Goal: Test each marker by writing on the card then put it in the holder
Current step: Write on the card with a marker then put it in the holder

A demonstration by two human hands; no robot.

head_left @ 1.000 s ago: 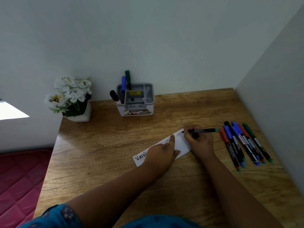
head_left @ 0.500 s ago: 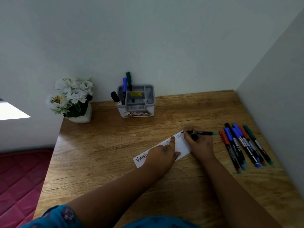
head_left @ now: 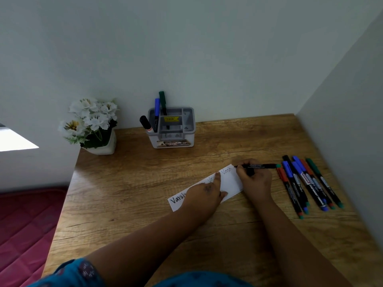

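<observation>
A white card [head_left: 230, 183] lies slanted on the wooden desk [head_left: 134, 183], with handwritten words along it. My left hand [head_left: 204, 195] presses the card flat, its forefinger stretched out over the writing. My right hand [head_left: 253, 179] grips a black marker [head_left: 260, 166] with a green end, and the tip touches the card's far right end. A grey holder [head_left: 172, 129] stands at the back by the wall and has three markers in it: one black, one blue, one green. Several capped markers [head_left: 308, 183] lie side by side on the desk to the right.
A white pot of white flowers [head_left: 93, 125] stands at the desk's back left corner. Walls close the desk at the back and on the right [head_left: 342, 141]. A red mattress [head_left: 27, 224] lies beyond the left edge.
My right hand has moved the marker tip a little rightward along the card, and more letters stand in the last word. My left hand stays on the card.
</observation>
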